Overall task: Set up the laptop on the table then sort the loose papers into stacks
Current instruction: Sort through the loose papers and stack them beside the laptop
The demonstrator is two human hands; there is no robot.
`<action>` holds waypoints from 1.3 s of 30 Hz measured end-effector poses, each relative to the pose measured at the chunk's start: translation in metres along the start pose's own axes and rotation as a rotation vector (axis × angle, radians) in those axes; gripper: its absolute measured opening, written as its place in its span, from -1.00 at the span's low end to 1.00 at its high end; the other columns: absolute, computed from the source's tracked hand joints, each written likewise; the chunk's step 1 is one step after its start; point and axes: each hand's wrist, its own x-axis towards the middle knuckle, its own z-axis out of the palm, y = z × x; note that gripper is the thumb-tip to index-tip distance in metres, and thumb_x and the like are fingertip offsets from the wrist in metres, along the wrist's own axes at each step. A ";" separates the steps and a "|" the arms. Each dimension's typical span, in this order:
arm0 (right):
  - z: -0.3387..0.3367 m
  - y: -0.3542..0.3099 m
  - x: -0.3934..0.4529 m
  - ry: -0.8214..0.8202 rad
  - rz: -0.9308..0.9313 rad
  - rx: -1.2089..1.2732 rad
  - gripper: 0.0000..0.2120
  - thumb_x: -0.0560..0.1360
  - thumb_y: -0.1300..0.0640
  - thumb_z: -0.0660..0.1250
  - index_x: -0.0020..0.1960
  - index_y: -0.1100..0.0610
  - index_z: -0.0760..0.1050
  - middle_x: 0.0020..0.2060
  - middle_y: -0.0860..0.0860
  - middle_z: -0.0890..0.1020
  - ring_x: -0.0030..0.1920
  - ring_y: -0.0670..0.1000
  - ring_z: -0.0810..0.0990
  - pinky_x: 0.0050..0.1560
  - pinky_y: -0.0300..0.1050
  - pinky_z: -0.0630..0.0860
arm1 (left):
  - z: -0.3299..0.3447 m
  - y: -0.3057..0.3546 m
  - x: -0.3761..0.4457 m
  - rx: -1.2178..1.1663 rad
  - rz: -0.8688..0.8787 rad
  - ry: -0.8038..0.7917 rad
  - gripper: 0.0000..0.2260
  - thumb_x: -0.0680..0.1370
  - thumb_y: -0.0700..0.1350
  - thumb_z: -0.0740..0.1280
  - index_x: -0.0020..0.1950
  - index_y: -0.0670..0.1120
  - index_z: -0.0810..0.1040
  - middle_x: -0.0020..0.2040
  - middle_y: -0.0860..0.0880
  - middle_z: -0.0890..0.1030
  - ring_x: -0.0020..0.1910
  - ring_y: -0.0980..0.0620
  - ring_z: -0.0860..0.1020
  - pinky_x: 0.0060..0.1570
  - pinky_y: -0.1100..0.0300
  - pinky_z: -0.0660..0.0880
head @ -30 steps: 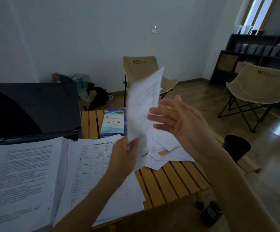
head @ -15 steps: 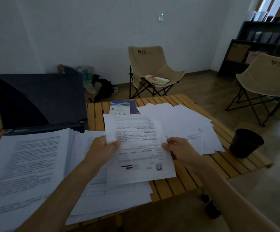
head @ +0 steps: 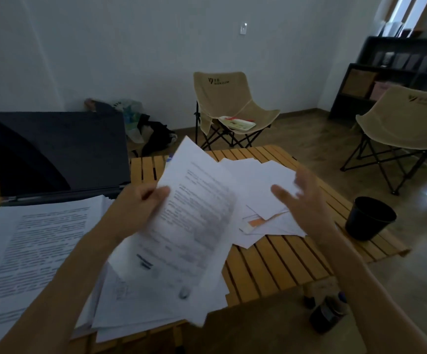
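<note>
Over slatted table (head: pixel 278 264), left hand (head: pixel 135 208) holds printed sheet (head: pixel 197 226).

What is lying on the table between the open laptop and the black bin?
In the head view, between the laptop and the bin lie loose white papers spread on the wooden table. The left hand holds a printed sheet above them.

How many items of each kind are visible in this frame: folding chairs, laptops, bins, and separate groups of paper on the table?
Beige folding chairs: 2, one behind the table, one at right
Laptop: 1, open
Black bin: 1
Paper groups: 3, namely the thick printed stack, the middle stack and the loose pile
Held sheet: 1, in the left hand
Total: 8
</note>
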 end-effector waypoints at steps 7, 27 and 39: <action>0.020 -0.004 0.012 -0.352 -0.057 -0.143 -0.24 0.47 -0.27 0.30 0.57 -0.01 0.19 0.47 -0.07 0.38 0.44 -0.08 0.36 0.25 -0.20 0.38 | 0.013 -0.001 -0.004 0.142 -0.053 -0.461 -0.56 0.53 0.17 0.30 -0.19 -0.22 0.63 -0.19 -0.12 0.65 -0.23 0.00 0.64 -0.17 0.17 0.49; 0.033 0.047 -0.001 0.005 0.420 0.562 -0.83 0.64 0.24 0.24 0.15 0.32 0.49 0.08 0.22 0.64 0.06 0.14 0.66 0.09 0.10 0.61 | 0.023 -0.041 0.002 -0.373 -0.429 -0.032 -0.84 0.56 -0.16 0.38 0.07 -0.24 0.59 -0.04 -0.23 0.68 -0.12 -0.12 0.68 -0.08 0.07 0.62; 0.015 0.053 -0.007 -0.389 0.467 0.181 -0.75 0.65 0.06 0.26 0.19 0.21 0.56 0.00 0.18 0.71 -0.04 0.18 0.72 -0.11 -0.02 0.62 | 0.048 -0.080 0.003 0.314 -0.319 -0.085 -0.94 0.51 -0.16 0.40 -0.05 -0.07 0.55 -0.04 -0.02 0.59 -0.12 0.11 0.54 -0.21 0.30 0.44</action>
